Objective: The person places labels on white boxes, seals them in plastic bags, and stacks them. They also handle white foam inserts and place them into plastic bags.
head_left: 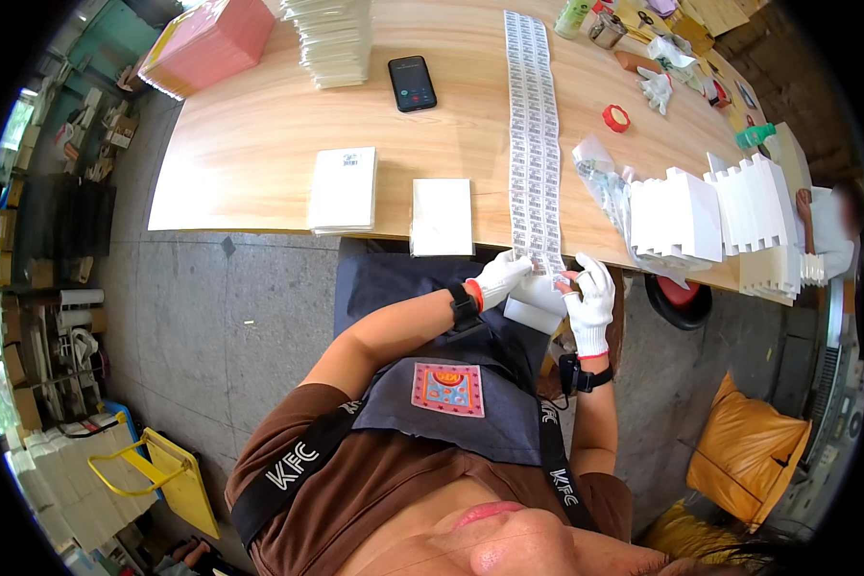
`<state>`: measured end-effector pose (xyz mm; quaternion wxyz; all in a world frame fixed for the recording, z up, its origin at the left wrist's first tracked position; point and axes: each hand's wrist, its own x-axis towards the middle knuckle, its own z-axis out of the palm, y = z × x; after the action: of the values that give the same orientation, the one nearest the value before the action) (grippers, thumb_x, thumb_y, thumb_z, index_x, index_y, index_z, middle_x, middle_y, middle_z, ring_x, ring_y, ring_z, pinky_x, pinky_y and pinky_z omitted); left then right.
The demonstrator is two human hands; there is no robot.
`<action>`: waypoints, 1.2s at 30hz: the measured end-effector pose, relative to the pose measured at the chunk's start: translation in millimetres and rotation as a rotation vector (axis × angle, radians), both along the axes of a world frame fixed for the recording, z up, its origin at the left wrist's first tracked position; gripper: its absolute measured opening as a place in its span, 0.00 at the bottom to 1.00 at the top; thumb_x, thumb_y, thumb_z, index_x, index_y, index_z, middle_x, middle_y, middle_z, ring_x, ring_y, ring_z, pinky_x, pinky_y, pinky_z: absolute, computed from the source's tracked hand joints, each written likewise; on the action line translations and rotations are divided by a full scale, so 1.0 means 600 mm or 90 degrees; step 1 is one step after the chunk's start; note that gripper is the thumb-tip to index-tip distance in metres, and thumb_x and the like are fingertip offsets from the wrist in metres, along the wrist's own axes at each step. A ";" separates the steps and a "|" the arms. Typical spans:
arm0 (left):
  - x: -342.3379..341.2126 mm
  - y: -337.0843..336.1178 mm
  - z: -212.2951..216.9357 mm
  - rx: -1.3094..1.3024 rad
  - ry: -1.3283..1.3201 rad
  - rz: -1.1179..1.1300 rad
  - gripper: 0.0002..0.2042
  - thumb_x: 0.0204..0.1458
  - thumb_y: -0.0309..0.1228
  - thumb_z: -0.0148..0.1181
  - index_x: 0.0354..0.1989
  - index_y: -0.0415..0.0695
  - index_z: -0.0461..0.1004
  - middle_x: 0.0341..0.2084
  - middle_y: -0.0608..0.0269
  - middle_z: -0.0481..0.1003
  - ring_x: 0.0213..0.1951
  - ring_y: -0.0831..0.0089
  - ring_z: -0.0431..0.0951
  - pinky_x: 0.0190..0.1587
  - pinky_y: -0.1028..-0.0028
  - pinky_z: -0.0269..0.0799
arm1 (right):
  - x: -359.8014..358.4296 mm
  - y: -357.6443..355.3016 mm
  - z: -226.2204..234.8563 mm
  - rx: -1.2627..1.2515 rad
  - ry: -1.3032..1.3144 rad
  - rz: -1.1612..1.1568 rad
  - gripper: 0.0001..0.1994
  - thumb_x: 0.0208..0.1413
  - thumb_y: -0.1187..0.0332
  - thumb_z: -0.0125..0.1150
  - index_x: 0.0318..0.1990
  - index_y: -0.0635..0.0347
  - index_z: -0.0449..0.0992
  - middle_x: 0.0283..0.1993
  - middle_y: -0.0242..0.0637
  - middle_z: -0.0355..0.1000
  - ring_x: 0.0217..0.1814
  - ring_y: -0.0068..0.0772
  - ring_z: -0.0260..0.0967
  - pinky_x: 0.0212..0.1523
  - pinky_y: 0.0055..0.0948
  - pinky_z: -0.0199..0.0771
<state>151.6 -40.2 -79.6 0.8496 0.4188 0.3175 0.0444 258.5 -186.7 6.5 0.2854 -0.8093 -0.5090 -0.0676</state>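
While left hand (502, 278) pinched label strip (538, 139), right hand (590, 293) curled half-open, hold unclear | white stack (344, 197) top labelled | white packet (442, 216) looked unlabelled | much strip remained

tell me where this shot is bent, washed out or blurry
In the head view, the table edge bows and black surrounds the round image; in the head view, pale glare whitens the table's left front corner; in the head view, the co-worker's head at far right is smeared, while the left hand and right hand look fairly crisp.
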 end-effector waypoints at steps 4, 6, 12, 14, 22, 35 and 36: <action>0.001 0.000 -0.017 0.025 -0.026 -0.014 0.13 0.55 0.30 0.52 0.46 0.36 0.74 0.39 0.59 0.78 0.41 0.73 0.77 0.47 0.74 0.72 | 0.005 -0.002 0.003 0.038 -0.041 0.062 0.09 0.36 0.74 0.72 0.28 0.61 0.79 0.47 0.40 0.75 0.52 0.45 0.70 0.53 0.40 0.69; 0.005 0.000 -0.028 0.020 -0.012 -0.030 0.15 0.56 0.33 0.54 0.47 0.36 0.74 0.40 0.59 0.78 0.41 0.73 0.77 0.47 0.74 0.71 | 0.006 -0.003 0.008 0.079 0.018 0.035 0.08 0.37 0.75 0.70 0.28 0.62 0.78 0.46 0.40 0.75 0.51 0.44 0.71 0.52 0.38 0.71; -0.028 0.014 0.021 -0.087 -0.147 -0.111 0.26 0.56 0.44 0.61 0.57 0.37 0.68 0.45 0.63 0.76 0.47 0.75 0.75 0.52 0.75 0.69 | 0.016 0.067 0.070 0.195 0.630 -0.113 0.11 0.57 0.73 0.61 0.45 0.69 0.75 0.40 0.34 0.76 0.40 0.22 0.71 0.42 0.21 0.71; -0.060 0.034 0.040 -0.062 -0.120 -0.163 0.30 0.56 0.44 0.61 0.61 0.37 0.64 0.48 0.66 0.74 0.48 0.78 0.72 0.52 0.79 0.66 | 0.005 0.128 0.069 0.230 0.878 -0.076 0.11 0.57 0.72 0.62 0.45 0.68 0.76 0.38 0.33 0.76 0.40 0.20 0.70 0.42 0.19 0.70; -0.227 0.092 0.020 -0.029 0.021 0.005 0.25 0.59 0.41 0.58 0.59 0.40 0.63 0.51 0.59 0.72 0.46 0.75 0.74 0.48 0.74 0.71 | -0.065 0.353 -0.055 -0.004 0.614 0.061 0.08 0.51 0.65 0.66 0.33 0.61 0.82 0.37 0.36 0.76 0.40 0.28 0.72 0.43 0.25 0.70; -0.232 0.126 0.011 -0.075 0.021 0.318 0.12 0.60 0.40 0.57 0.41 0.44 0.70 0.29 0.65 0.75 0.29 0.76 0.78 0.33 0.76 0.76 | -0.090 0.381 -0.087 0.040 0.152 -0.066 0.10 0.51 0.68 0.60 0.41 0.54 0.78 0.38 0.39 0.76 0.38 0.40 0.74 0.40 0.37 0.73; -0.233 0.128 0.013 -0.075 0.016 0.316 0.12 0.60 0.40 0.57 0.41 0.44 0.70 0.29 0.66 0.75 0.29 0.76 0.79 0.33 0.76 0.76 | -0.084 0.379 -0.083 0.052 0.221 -0.057 0.10 0.53 0.68 0.60 0.43 0.55 0.76 0.38 0.40 0.76 0.38 0.41 0.74 0.40 0.37 0.73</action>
<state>12.0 36.7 -72.1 0.8313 0.2786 0.4234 0.2280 207.9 40.6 -43.3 0.3982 -0.8185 -0.4122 0.0398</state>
